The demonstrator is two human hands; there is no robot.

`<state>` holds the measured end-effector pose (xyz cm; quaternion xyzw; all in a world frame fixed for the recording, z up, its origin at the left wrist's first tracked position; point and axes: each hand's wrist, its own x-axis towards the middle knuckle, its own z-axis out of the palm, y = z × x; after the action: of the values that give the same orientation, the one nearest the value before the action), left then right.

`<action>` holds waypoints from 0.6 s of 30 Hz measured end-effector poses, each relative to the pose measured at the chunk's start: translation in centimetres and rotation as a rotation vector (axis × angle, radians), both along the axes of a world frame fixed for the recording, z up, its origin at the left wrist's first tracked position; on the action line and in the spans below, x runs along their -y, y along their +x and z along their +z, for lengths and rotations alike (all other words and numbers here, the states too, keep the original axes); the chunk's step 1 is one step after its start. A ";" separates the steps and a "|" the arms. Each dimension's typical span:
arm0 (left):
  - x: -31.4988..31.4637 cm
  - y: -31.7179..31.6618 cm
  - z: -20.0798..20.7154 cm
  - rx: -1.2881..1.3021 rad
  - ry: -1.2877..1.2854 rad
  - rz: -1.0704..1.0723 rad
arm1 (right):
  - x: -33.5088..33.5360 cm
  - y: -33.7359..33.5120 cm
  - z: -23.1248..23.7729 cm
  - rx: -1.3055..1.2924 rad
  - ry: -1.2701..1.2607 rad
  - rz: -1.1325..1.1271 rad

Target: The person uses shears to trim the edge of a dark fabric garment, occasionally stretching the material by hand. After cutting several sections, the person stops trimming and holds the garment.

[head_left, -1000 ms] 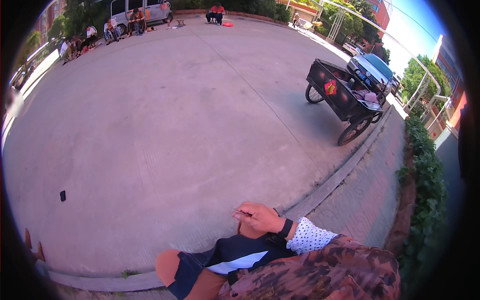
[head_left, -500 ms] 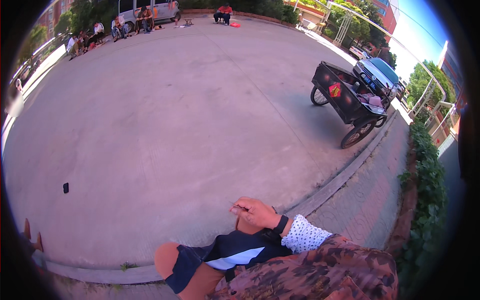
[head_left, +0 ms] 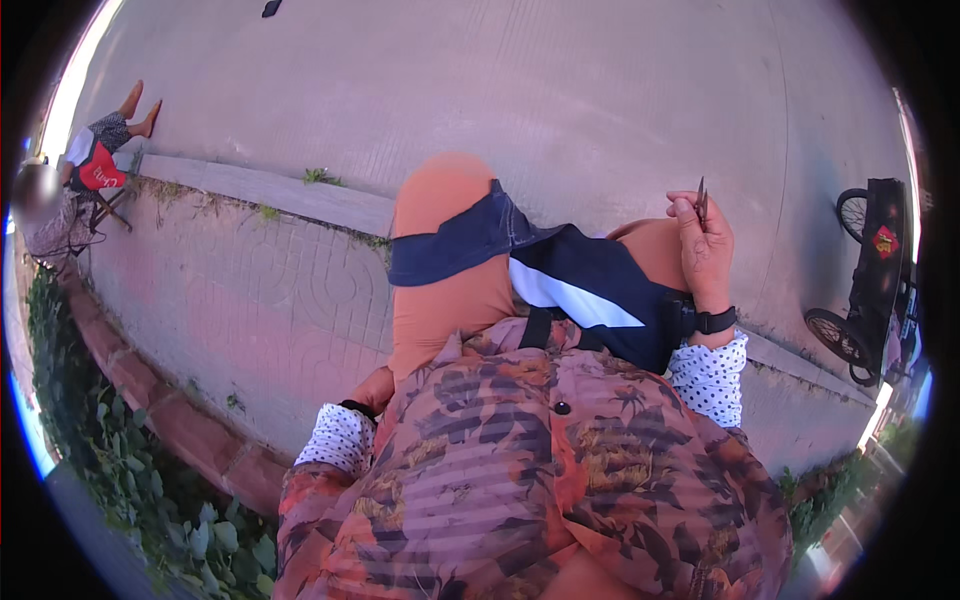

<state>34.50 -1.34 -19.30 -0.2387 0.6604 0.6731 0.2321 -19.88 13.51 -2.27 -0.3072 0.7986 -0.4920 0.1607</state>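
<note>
Two bare knees fill my view above a patterned shirt (head_left: 520,470). I see my right hand (head_left: 705,250) resting on the right knee, fingers pinched on a thin dark tool (head_left: 701,200). My left hand (head_left: 372,390) is mostly hidden; its fingers I cannot tell.

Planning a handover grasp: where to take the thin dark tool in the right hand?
Grip the upper end of the thin dark tool, coming from above, probably. It stands upright, pinched at its lower part by the right hand resting on the knee; only the top is free.
</note>
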 end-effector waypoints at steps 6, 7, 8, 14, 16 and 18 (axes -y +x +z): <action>-3.3 -0.2 -0.9 0.177 -0.050 0.413 | 1.1 0.4 -1.3 -0.008 0.019 0.047; -2.6 -2.0 1.1 0.345 0.032 0.609 | 0.8 0.6 -1.3 -0.014 0.031 0.039; -1.9 -3.1 2.2 0.517 0.110 0.808 | 0.7 0.8 -1.2 -0.012 0.031 0.033; 6.3 -9.2 7.2 0.087 -0.090 1.286 | 0.7 1.1 -0.5 0.000 -0.006 0.027; 8.9 -11.0 9.4 -0.116 -0.274 1.244 | 0.6 0.8 -0.4 -0.007 0.008 0.030; 10.6 -13.9 13.1 -0.270 -0.346 1.178 | 0.3 0.5 -0.8 -0.011 0.011 0.022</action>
<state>20.59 -11.94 -6.23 -0.5096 0.5410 0.5954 -0.3051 -19.36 13.19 -3.03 -0.3177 0.7989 -0.4840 0.1633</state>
